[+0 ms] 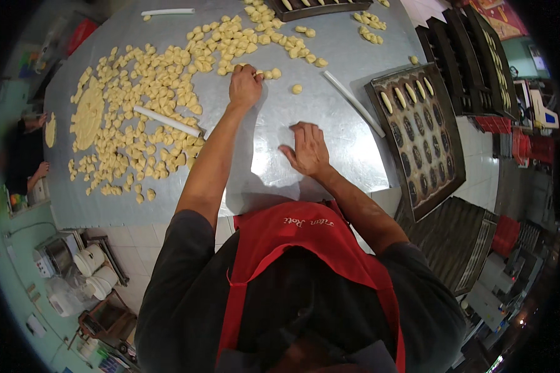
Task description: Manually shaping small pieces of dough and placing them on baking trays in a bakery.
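Observation:
My left hand [245,89] reaches to the near edge of the piles of pale yellow dough pieces [224,38] on the metal table [280,34]. Its fingers are curled down around a dough piece, which they partly hide; more pieces [272,73] lie right beside them. My right hand [308,151] rests palm down on the bare metal, fingers spread, holding nothing. A single dough piece [297,89] sits beyond it. To its right lies a white rolling stick [353,103]; another white stick [167,122] rests among the dough pieces on the left.
A moulded baking tray [415,140] at the table's right edge holds a few dough strips in its far row. Filled trays [488,59] stand farther right, another tray [320,7] at the back. A flat dough sheet [89,115] lies left, near another person's hand [42,169].

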Action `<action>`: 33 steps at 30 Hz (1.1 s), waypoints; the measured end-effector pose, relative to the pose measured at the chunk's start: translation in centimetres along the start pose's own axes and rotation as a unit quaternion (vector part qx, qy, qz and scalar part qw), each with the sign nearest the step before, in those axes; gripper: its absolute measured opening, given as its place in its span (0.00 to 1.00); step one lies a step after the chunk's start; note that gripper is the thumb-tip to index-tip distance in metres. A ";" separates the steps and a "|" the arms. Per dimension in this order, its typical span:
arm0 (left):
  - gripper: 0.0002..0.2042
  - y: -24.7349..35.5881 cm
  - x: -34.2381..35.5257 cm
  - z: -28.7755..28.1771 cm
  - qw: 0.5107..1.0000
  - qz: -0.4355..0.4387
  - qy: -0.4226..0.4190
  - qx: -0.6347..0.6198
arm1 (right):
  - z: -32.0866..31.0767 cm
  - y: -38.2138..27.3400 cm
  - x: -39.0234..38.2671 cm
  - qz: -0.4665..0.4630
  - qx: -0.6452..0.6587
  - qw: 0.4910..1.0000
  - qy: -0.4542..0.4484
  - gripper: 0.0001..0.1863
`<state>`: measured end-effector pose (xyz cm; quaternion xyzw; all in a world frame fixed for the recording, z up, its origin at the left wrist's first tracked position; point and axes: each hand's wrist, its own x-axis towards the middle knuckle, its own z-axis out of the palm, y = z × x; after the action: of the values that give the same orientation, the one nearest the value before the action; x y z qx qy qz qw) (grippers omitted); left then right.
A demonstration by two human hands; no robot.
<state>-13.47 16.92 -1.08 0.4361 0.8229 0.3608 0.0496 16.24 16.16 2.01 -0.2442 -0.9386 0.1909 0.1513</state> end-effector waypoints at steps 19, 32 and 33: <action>0.19 5.6 -22.4 -6.4 0.949 -0.190 -0.036 -0.251 | -15.7 21.2 -10.4 0.358 -0.042 0.918 0.163 0.14; 0.16 16.4 -19.2 3.8 0.986 -0.042 -0.127 -0.100 | -9.5 15.6 -2.4 0.120 0.060 0.981 0.137 0.21; 0.19 16.5 -19.1 3.9 0.992 0.080 -0.090 0.041 | -7.1 16.0 -2.0 0.139 0.021 0.976 0.164 0.22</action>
<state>11.05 10.63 2.11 0.5328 0.7918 0.2884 0.0768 26.96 30.10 0.96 -0.3969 -0.8539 0.1866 0.2800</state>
